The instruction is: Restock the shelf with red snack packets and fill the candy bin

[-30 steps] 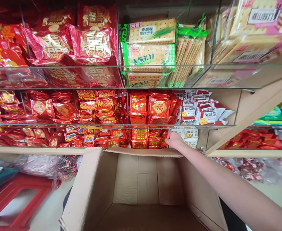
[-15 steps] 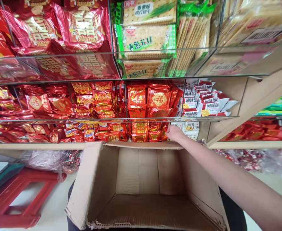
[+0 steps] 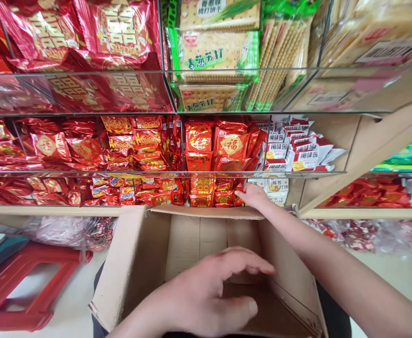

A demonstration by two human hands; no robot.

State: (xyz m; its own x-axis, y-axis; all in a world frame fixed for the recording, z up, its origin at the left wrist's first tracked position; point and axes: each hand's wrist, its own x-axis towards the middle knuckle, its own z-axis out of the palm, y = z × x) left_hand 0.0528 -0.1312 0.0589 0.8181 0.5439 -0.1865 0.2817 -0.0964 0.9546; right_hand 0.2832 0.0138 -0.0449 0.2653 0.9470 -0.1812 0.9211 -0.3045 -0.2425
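My right hand (image 3: pixel 256 196) reaches over the box's far edge to the lowest shelf row. Its fingers are bent in at the edge of a red snack packet (image 3: pixel 239 198), beside white cracker packets (image 3: pixel 278 184); the far side of the grip is hidden. Over the cardboard box (image 3: pixel 118 272) hangs my left hand (image 3: pixel 216 291), slightly blurred, with thumb and fingers apart and nothing between them. The box stands open in front of me, and its visible inside shows bare cardboard.
Clear shelf dividers (image 3: pixel 206 174) hold rows of red foil packets (image 3: pixel 230 143) and white packets (image 3: pixel 304 155). Green-edged crackers (image 3: pixel 215 54) fill a bin above. A red plastic stool (image 3: pixel 33 286) stands at left. Bagged goods (image 3: pixel 61 234) lie beneath the shelf.
My left hand has come into view from below, over the box. My right hand stays at the lowest row, with a finger now stretched slightly left. The view has shifted a little.
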